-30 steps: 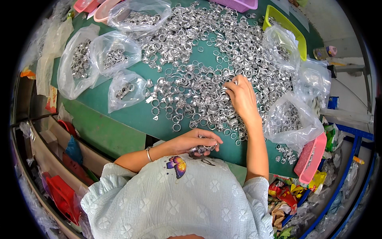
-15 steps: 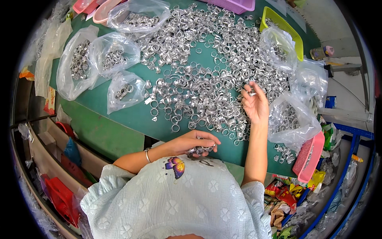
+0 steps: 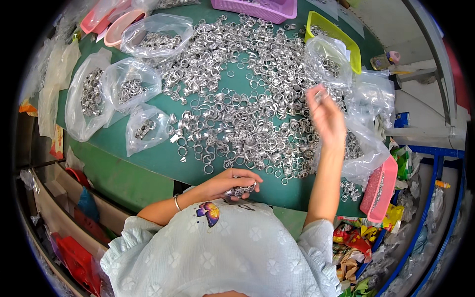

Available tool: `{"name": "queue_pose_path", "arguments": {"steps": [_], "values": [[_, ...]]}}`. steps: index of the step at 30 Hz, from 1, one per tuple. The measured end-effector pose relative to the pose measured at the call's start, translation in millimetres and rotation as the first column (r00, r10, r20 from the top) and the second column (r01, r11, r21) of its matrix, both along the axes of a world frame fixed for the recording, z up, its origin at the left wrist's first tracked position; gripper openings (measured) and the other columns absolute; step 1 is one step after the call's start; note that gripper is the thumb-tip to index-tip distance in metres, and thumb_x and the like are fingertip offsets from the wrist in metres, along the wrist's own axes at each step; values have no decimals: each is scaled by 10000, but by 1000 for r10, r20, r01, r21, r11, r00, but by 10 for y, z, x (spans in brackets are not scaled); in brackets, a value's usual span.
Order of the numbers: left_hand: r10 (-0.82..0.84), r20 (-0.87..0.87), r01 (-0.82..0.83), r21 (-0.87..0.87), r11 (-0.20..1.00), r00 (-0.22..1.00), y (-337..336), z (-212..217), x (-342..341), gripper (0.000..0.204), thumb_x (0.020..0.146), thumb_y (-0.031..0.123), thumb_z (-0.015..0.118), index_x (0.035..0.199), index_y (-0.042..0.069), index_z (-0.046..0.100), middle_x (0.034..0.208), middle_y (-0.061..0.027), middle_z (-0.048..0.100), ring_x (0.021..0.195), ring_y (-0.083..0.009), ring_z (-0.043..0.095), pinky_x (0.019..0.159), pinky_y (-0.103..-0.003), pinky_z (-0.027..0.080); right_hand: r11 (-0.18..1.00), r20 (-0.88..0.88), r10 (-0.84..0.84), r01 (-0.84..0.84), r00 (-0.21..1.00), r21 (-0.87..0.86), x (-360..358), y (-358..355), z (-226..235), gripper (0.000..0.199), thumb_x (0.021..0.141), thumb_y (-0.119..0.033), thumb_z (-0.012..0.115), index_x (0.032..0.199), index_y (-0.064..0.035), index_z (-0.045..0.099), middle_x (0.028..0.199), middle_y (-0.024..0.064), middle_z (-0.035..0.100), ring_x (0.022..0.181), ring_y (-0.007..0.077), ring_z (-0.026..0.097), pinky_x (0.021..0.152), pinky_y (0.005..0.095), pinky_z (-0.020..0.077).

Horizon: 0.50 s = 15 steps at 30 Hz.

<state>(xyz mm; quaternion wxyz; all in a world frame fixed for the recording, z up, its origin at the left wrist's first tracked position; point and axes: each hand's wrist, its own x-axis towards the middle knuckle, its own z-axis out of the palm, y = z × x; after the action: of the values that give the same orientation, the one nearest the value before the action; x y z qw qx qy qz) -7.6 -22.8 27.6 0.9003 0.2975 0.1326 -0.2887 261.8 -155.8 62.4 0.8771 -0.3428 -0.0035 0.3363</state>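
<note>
A large heap of silver metal rings (image 3: 237,99) covers a green table (image 3: 148,158). My left hand (image 3: 232,182) rests at the near table edge, curled around a small bunch of rings (image 3: 241,190). My right hand (image 3: 324,116) is lifted above the right side of the heap, blurred, with a ring pinched at its fingertips (image 3: 318,95). It hovers close to an open clear plastic bag (image 3: 329,62) that holds rings.
Several clear bags of rings (image 3: 91,99) lie on the left. A yellow tray (image 3: 336,37), a purple basket (image 3: 257,7) and pink trays (image 3: 114,22) line the far edge. Another pink tray (image 3: 378,190) sits at the right. Colourful wrappers fill bins at the lower right (image 3: 356,242).
My right hand rose from the ring heap and moved right and away toward the clear bag, carrying a ring. My left hand stayed at the near edge with its bunch.
</note>
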Motion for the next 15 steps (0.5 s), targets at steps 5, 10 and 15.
{"name": "queue_pose_path", "arguments": {"steps": [5, 10, 15], "values": [[-17, 5, 17, 32, 999, 1000, -6, 53, 36, 258, 899, 205, 528, 1092, 36, 555, 939, -57, 545, 660, -83, 485, 451, -171, 337, 879, 207, -279, 336, 938, -339, 842, 198, 172, 458, 869, 16, 456, 1273, 119, 269, 1190, 228, 426, 1051, 301, 514, 964, 387, 426], [37, 4, -37, 3, 999, 999, 28, -15, -5, 257, 904, 204, 523, 1094, 34, 554, 939, -55, 542, 657, -79, 482, 445, -168, 333, 633, 791, 91, 578, 605, -515, 82, 191, 155, 315, 842, -47, 544, 1145, 28, 498, 1184, 159, 492, 1008, 230, 540, 840, 320, 456], [-5, 11, 5, -1, 1000, 1000, 19, -40, 9, 267, 903, 235, 522, 1101, 60, 564, 932, -20, 571, 665, -57, 498, 447, -171, 348, 524, 727, 680, 627, 99, -576, -565, 161, -153, 228, 738, -42, 625, 965, -56, 623, 985, 116, 557, 915, 259, 527, 782, 361, 411]]}}
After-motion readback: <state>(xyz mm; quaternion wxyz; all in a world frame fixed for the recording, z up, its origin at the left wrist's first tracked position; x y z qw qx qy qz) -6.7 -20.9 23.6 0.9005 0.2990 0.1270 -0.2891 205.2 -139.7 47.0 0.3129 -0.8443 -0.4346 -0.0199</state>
